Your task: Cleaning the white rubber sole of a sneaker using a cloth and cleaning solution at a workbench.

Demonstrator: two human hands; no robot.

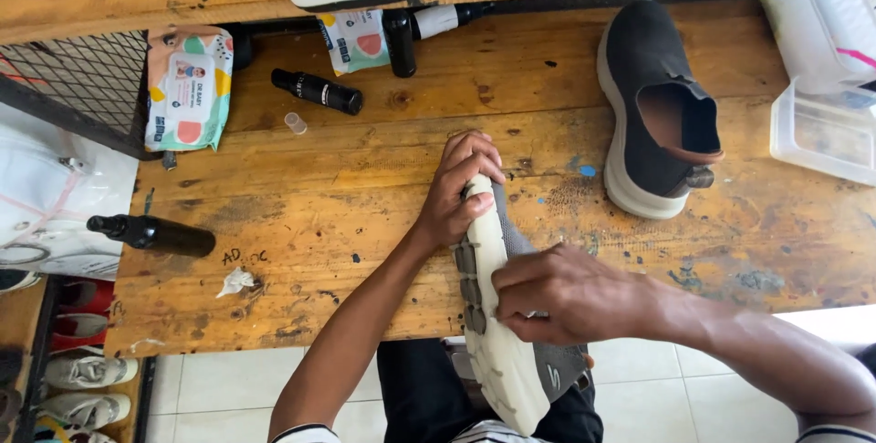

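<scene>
A grey knit slip-on shoe (511, 315) with a thick off-white sole lay turned on its side, sole facing left, showing grey tread pads. Its toe rested on the wooden worktop (347, 197) under the left grip (456, 192), and its heel hung past the worktop's near edge. The right grip (557, 292) pressed on the sole's middle.

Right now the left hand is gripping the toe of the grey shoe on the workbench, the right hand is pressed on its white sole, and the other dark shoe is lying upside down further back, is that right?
Not quite. In the head view the other dark shoe stands upright with its opening facing up, not upside down. The rest holds: the left hand grips the toe of the grey shoe and the right hand presses on its white sole.
</scene>
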